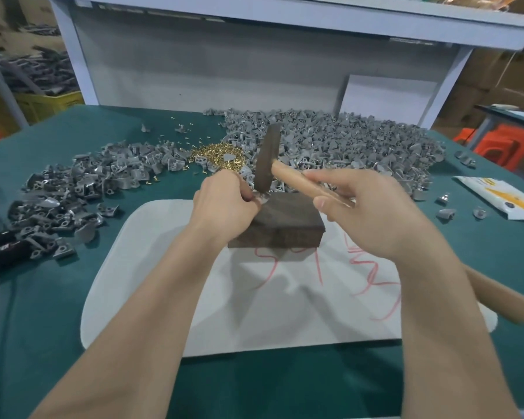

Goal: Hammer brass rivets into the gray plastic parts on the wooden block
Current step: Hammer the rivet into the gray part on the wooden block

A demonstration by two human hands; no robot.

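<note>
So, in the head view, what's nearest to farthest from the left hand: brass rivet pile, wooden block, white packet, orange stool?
1. Wooden block, right beside the left hand.
2. Brass rivet pile, just behind the hand.
3. White packet, far right on the table.
4. Orange stool, past the table's right edge.

- Your bench (52,303) sits in even, fairly bright light from above.
- Your forearms and the wooden block (285,225) throw soft, pale shadows onto the white mat (300,322).
- The hammer (266,158) is smeared by motion blur at its head; your left hand (224,204) and right hand (369,213) look slightly soft.
- The wide lens bows the shelf frame (285,16) and stretches the corners, where the background turns hazy.
</note>
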